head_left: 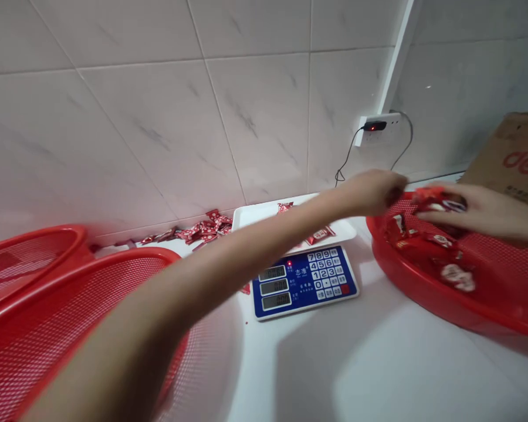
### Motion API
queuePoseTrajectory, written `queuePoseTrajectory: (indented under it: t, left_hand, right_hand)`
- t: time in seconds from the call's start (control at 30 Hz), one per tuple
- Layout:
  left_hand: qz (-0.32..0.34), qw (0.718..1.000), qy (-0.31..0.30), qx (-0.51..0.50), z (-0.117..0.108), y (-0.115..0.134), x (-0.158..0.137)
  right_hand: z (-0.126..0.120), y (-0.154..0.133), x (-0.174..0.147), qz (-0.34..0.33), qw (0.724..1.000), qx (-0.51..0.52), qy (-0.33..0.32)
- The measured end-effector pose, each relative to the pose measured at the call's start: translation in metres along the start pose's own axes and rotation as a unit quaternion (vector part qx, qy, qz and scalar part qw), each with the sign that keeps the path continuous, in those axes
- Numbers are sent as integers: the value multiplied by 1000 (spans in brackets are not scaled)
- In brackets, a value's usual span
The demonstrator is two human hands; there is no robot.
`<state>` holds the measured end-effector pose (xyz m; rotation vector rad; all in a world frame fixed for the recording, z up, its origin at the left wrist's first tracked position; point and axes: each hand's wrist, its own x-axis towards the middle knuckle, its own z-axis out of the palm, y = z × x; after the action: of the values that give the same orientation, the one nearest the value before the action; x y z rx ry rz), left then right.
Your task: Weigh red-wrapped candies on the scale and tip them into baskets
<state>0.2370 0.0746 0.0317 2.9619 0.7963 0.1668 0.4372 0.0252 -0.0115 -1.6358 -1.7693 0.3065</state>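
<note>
By basket rim [416, 286], left hand [385, 189]; counter gap [374, 293] beside scale [303, 282].

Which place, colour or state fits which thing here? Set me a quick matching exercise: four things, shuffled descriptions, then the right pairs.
Things
1. Scale
2. Charger
3. Right hand
4. Carton

Descriptions
A. Holding packets at the basket on the right
B. Brown, with red letters
C. Blue and white, with a keypad
D. Black, plugged in at the wall socket

Pairs: 1-C, 2-D, 3-A, 4-B
</note>
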Motion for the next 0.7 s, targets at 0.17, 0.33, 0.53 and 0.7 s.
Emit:
queuePoseTrajectory:
  t: [0.17, 0.33, 0.53, 0.7]
  left_hand:
    - [-116, 993, -6, 5, -18, -59, -78]
    - [-213, 977, -29, -3, 6, -95, -119]
    - [-239, 970, -28, -25, 24, -113, -127]
    - [-262, 965, 16, -26, -9, -111, -132]
  right_hand:
    - [63, -77, 33, 16, 975, 205, -83]
    - [132, -116, 53, -97, 981, 87, -141]
    - [155, -125, 63, -104, 985, 25, -137]
    - [153, -117, 50, -107, 986, 118, -55]
